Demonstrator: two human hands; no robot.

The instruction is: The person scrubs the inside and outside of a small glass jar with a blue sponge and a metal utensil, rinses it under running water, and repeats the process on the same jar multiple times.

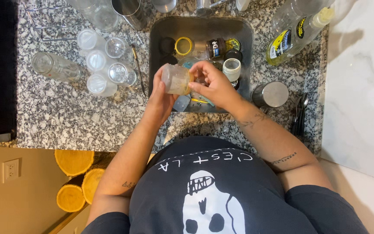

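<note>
My left hand (160, 96) grips a small clear glass jar (176, 79) lying on its side above the front of the sink (244, 30). My right hand (211, 83) is at the jar's open mouth, fingers curled against or into it. What the fingers hold, if anything, is hidden. Below both hands, inside the sink, lie several jars and lids: a yellow ring lid (184, 46), a dark brown jar (217, 47) and a white-capped jar (232, 68).
Several upturned clear jars (104, 63) and a glass lying on its side (57, 67) rest on the granite counter (66, 112) left of the sink. A yellow liquid bottle (295, 37), a steel cup (272, 94) and cutlery (300, 112) stand to the right.
</note>
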